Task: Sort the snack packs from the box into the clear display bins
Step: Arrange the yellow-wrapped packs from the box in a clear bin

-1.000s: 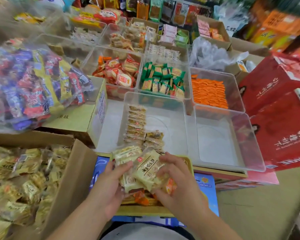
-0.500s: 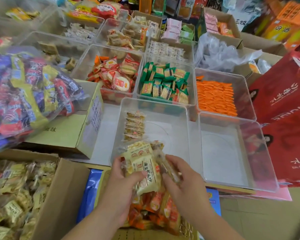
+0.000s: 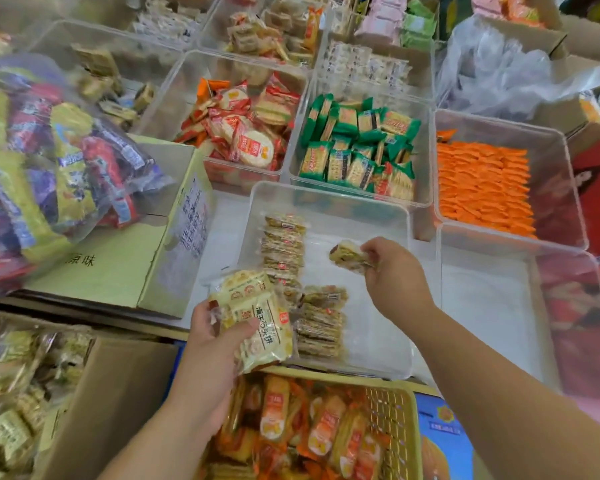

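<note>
Snack shop. Across the upper frame, clear display bins [image 3: 555, 188] hold sorted wrapped snacks [image 3: 354, 147]; cardboard stock cartons [image 3: 111, 271] and a bulk candy bag [image 3: 49, 161] occupy the left.

Left edge of the display table: a clear bag of mixed wrapped sweets [image 3: 42, 161], purple, red and yellow, lying on a closed pale-green carton [image 3: 118, 271] with printed text on its side. Near edge: a yellow woven basket [image 3: 392, 420] holding orange-wrapped packs [image 3: 326, 431], with a blue printed box [image 3: 444, 438] showing just beside it. Right edge: red printed cartons [image 3: 596, 188]. Far right corner: crumpled clear plastic film [image 3: 499, 67].
</note>
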Tool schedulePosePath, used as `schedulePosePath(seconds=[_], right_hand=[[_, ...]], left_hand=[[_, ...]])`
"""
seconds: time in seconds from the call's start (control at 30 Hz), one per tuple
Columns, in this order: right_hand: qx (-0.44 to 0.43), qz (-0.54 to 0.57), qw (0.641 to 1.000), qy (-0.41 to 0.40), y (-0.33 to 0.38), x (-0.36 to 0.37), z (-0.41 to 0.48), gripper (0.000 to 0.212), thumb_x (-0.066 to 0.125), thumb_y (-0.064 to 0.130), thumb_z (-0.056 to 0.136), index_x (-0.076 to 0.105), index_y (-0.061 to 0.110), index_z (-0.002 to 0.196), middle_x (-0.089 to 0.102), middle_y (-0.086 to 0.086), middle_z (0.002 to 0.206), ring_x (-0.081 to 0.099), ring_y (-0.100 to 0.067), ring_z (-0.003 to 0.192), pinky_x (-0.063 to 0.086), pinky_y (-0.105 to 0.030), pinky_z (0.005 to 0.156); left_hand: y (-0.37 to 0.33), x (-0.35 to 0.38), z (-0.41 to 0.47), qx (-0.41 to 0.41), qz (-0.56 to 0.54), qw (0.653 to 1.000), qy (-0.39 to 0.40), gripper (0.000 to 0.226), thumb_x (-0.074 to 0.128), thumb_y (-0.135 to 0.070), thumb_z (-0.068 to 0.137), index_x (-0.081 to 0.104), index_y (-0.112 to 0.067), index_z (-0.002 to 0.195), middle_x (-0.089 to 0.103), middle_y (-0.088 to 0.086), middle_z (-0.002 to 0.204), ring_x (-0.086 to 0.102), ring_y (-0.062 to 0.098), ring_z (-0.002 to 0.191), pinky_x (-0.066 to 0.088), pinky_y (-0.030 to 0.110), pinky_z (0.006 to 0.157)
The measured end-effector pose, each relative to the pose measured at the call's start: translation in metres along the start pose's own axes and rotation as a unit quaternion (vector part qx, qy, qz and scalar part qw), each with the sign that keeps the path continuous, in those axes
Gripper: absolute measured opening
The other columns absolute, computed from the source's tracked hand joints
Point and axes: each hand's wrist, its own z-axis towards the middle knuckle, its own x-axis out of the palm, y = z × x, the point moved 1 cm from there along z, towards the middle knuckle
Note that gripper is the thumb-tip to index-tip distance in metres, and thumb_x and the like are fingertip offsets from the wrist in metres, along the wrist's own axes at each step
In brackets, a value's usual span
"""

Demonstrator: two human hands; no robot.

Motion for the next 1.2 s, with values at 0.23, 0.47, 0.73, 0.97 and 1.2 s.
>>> schedulePosePath(seconds=[0.23, 0.47, 0.73, 0.97, 1.2], right_hand=[[0.042, 0.003, 0.985, 0.167, -0.001, 0.054, 0.023, 0.028, 0.06, 0.011, 0.095, 0.06, 0.017, 0.122, 0.058, -0.009, 0.124, 0.06, -0.029, 0.104, 0.05, -0.034, 0.086], [-0.018, -0.001, 0.964, 0.266, 0.005, 0.08, 0.006, 0.048, 0.047, 0.05, 0.102, 0.039, 0.032, 0.146, 0.059, -0.007, 0.139, 0.057, -0.029, 0.124, 0.046, -0.042, 0.1], [-0.051, -0.059, 0.942, 0.328, -0.001, 0.09, -0.002, 0.08, 0.039, 0.079, 0.09, 0.025, 0.038, 0.156, 0.028, 0.0, 0.164, 0.026, -0.029, 0.15, 0.023, -0.048, 0.121], [-0.051, -0.197, 0.915, 0.349, 0.011, 0.09, -0.005, 0.089, 0.028, 0.084, 0.088, -0.002, 0.041, 0.159, -0.004, 0.001, 0.17, -0.009, -0.035, 0.155, 0.007, -0.062, 0.121], [-0.015, -0.079, 0.951, 0.298, 0.016, 0.073, -0.019, 0.093, 0.035, 0.077, 0.092, 0.005, 0.025, 0.162, 0.01, -0.001, 0.17, 0.004, -0.03, 0.156, 0.014, -0.054, 0.124]], left_hand=[[-0.002, -0.006, 0.001, -0.007, -0.019, 1.0, 0.014, 0.048, 0.076, -0.012, 0.08, 0.062, -0.038, 0.118, 0.077, -0.003, 0.115, 0.076, 0.019, 0.1, 0.054, 0.044, 0.083], [-0.002, -0.009, 0.002, -0.012, -0.026, 0.999, 0.026, 0.053, 0.082, -0.023, 0.067, 0.065, -0.049, 0.11, 0.077, -0.007, 0.116, 0.076, 0.016, 0.102, 0.052, 0.045, 0.09], [-0.004, -0.012, 0.003, -0.022, -0.029, 0.999, 0.036, 0.062, 0.08, -0.021, 0.071, 0.058, -0.033, 0.127, 0.076, 0.002, 0.12, 0.075, 0.026, 0.107, 0.055, 0.05, 0.092], [-0.007, -0.009, 0.004, -0.028, -0.04, 0.998, 0.033, 0.067, 0.079, -0.017, 0.071, 0.054, -0.031, 0.132, 0.077, 0.003, 0.119, 0.075, 0.025, 0.105, 0.055, 0.047, 0.091], [-0.013, -0.018, 0.005, -0.08, -0.153, 0.983, 0.061, 0.064, 0.076, -0.007, 0.071, 0.06, -0.016, 0.133, 0.075, 0.017, 0.119, 0.076, 0.032, 0.1, 0.063, 0.038, 0.063]])
